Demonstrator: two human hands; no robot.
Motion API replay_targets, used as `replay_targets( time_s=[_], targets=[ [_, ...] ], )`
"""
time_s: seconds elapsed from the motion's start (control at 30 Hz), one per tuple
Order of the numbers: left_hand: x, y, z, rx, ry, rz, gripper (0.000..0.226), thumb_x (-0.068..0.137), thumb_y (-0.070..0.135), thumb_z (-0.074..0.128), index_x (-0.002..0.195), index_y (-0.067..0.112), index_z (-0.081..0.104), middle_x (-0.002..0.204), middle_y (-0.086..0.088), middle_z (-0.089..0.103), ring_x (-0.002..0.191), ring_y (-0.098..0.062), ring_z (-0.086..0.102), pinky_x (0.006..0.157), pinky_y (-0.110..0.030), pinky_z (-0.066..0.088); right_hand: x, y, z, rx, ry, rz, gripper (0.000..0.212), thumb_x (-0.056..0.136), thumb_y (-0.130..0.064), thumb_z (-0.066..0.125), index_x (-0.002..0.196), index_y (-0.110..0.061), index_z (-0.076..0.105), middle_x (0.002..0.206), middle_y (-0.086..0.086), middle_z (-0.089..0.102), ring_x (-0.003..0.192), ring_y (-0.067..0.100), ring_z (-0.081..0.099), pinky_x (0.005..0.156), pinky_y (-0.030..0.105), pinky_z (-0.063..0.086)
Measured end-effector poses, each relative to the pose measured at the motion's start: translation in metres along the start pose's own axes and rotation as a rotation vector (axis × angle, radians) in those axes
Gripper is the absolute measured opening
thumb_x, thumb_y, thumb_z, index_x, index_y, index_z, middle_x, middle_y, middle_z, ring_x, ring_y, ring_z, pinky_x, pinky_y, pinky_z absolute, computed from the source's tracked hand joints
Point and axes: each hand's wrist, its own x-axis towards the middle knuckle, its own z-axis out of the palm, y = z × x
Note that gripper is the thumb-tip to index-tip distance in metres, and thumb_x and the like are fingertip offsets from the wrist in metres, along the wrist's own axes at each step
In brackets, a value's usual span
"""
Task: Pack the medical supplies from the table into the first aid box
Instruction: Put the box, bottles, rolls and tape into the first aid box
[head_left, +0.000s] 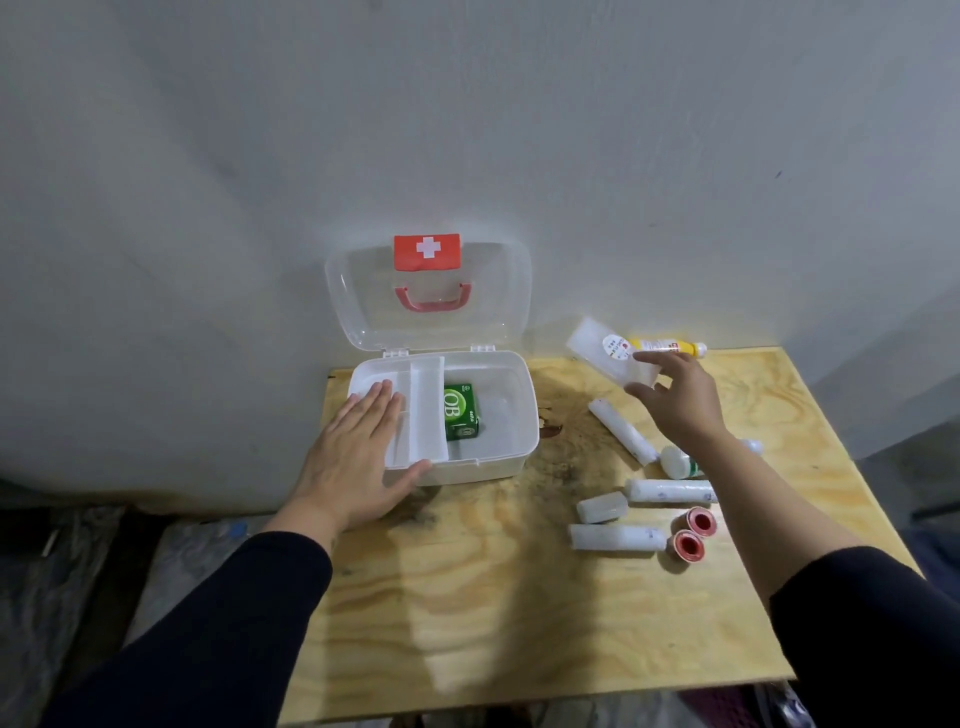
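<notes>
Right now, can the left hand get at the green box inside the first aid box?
Probably yes: the left hand rests on the inner tray, the lid stands open, and nothing covers the green box.

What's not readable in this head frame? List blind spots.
- Clear packet, head view: right hand covers its near end; whether it is gripped is unclear.
- White bottle: right forearm hides its body.
- Yellow tube: print too small.
- First aid box tray: left hand covers its left part.

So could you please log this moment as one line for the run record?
box: open, green carton inside | left hand: flat on tray | right hand: grip on clear packet | rolls: on table
</notes>
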Motion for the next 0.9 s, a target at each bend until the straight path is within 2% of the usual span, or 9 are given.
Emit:
replay_targets(
  time_s=[0.13,0.23,0.37,0.53,0.7,0.9],
  targets=[
    [-0.003,-0.001,-0.002,-0.001,-0.019,0.023,0.096,0.078,0.075,-0.004,0.149,0.010,0.002,0.158,-0.006,-0.003,0.145,-0.014,-0.008,0.118,-0.032,-0.007,-0.019,-0.041,-0.011,0.048,-0.103,-0.164,0.039,0.077,-0.009,0.076,0.115,-0.015,0.068,0.123,0.010,0.057,0.109,0.023,0.059,0.095,0.031,0.051],
    [-0.005,0.000,-0.004,0.001,-0.020,0.036,0.093,0.081,0.074,0.004,0.150,0.010,0.003,0.158,-0.006,-0.003,0.145,-0.015,-0.007,0.118,-0.033,-0.006,-0.035,-0.069,-0.007,-0.086,-0.214,-0.272,0.039,0.077,-0.009,0.076,0.115,-0.014,0.069,0.126,0.011,0.056,0.108,0.023,0.060,0.092,0.025,0.050],
    [-0.007,0.001,-0.005,-0.008,-0.026,0.056,0.092,0.083,0.073,0.007,0.150,0.011,0.003,0.158,-0.006,-0.003,0.145,-0.015,-0.007,0.118,-0.033,-0.006,-0.051,-0.098,0.012,-0.233,-0.290,-0.342,0.039,0.078,-0.012,0.074,0.116,-0.018,0.068,0.133,0.007,0.053,0.109,0.025,0.060,0.098,0.035,0.050],
    [-0.008,-0.002,-0.004,-0.015,-0.038,0.055,0.092,0.083,0.073,0.007,0.150,0.009,0.002,0.158,-0.007,-0.003,0.145,-0.016,-0.007,0.119,-0.035,-0.004,-0.058,-0.114,0.051,-0.363,-0.366,-0.325,0.042,0.082,-0.012,0.070,0.123,-0.018,0.063,0.142,0.004,0.045,0.126,0.022,0.050,0.104,0.031,0.039],
    [-0.007,-0.003,-0.004,-0.017,-0.044,0.062,0.092,0.083,0.073,0.005,0.150,0.009,0.002,0.158,-0.007,-0.004,0.145,-0.016,-0.008,0.119,-0.036,-0.004,-0.056,-0.116,0.083,-0.321,-0.392,-0.260,0.048,0.083,-0.007,0.068,0.128,-0.016,0.056,0.142,0.004,0.044,0.124,0.024,0.051,0.103,0.034,0.045],
    [-0.006,-0.004,-0.004,-0.022,-0.043,0.060,0.091,0.083,0.072,0.005,0.150,0.010,0.001,0.158,-0.006,-0.004,0.145,-0.016,-0.009,0.119,-0.035,-0.006,-0.052,-0.124,0.109,-0.178,-0.355,-0.181,0.055,0.080,-0.004,0.070,0.129,-0.014,0.047,0.134,0.008,0.050,0.118,0.024,0.051,0.093,0.031,0.046]
  ],
)
